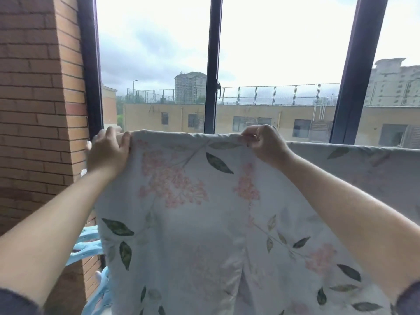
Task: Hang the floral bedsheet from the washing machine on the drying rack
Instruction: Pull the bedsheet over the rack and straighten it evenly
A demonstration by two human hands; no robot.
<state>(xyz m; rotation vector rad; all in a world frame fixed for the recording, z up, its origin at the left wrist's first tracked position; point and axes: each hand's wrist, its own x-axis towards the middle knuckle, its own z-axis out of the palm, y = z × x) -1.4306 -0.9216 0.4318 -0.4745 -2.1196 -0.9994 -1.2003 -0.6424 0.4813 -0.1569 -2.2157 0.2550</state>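
The floral bedsheet point(195, 214), pale with pink blossoms and dark green leaves, hangs in front of me and fills the lower middle of the view. My left hand point(108, 151) grips its top fold at the left corner. My right hand point(263, 142) pinches the same top fold further right. To the right, more of the sheet point(368, 169) lies draped over a horizontal line. The drying rack's bar is hidden under the cloth.
A brick wall point(41, 110) stands close on the left. Dark window frames point(212, 64) rise behind the sheet, with buildings outside. Light blue plastic pieces point(91, 246) show at the lower left beside the sheet.
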